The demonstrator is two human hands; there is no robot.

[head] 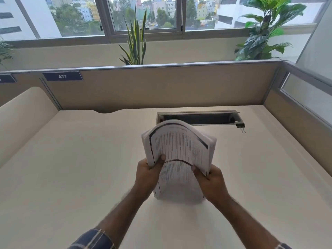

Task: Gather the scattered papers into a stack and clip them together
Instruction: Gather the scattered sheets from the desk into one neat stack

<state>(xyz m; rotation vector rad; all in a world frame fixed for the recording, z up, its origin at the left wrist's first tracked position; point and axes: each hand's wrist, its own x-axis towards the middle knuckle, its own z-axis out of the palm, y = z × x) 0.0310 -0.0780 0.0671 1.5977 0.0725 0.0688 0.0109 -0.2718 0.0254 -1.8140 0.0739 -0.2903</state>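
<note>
A stack of printed papers stands upright on its lower edge on the cream desk, its top curling toward me. My left hand grips the stack's left side with the thumb across the front page. My right hand grips the right side the same way. A black binder clip lies on the desk at the back right, beside the cable slot, well away from both hands.
An open cable slot is cut into the desk just behind the papers. Beige partition walls close off the back and right side. A cream divider rises at the left. Potted plants stand behind the partition.
</note>
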